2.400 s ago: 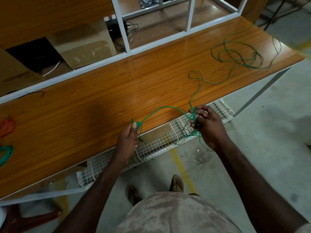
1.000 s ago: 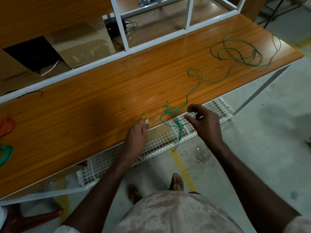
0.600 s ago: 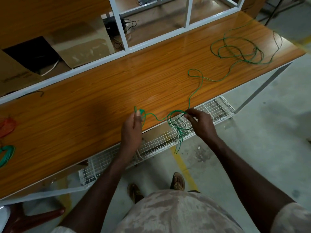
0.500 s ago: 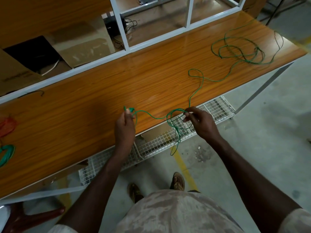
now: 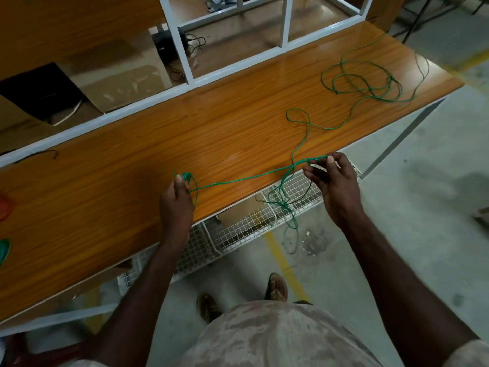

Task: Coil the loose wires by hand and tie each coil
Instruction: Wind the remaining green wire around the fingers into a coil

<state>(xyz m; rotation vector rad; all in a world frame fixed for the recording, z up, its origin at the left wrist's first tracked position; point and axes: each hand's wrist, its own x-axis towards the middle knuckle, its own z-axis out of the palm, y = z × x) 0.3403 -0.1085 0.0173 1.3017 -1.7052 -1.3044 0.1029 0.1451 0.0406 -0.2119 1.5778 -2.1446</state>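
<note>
Far to the left of both hands, at the edge of the desk [image 5: 105, 197], a bit of an orange bundle [image 5: 4, 209] and a bit of a green bundle [image 5: 4, 251] show; they are cut by the frame, so I cannot tell if they are tied. The left hand [image 5: 176, 201] is over the front part of the desk and pinches a small bunch of loops of the green wire [image 5: 246, 178] between thumb and fingers. From this bunch one stretch of wire goes nearly straight to the right hand [image 5: 334, 185], which is just past the front edge of the desk, above the wire mesh tray [image 5: 238, 229], and pinches the wire with its fingertips. Below and between the two hands some slack loops hang in front of the tray, down toward the floor. Beyond the right hand the wire goes up over the desk, makes one small loop, and ends in a loose tangle [image 5: 367, 83] far to the right, well apart from both hands. I judge that the coiling of this wire is only at its beginning: few turns are gathered and most of the length is free. The next move probably calls for bringing the stretched length to the left hand as a new turn, while the hanging loops must not knot. No brand, label or writing can be read.
</note>
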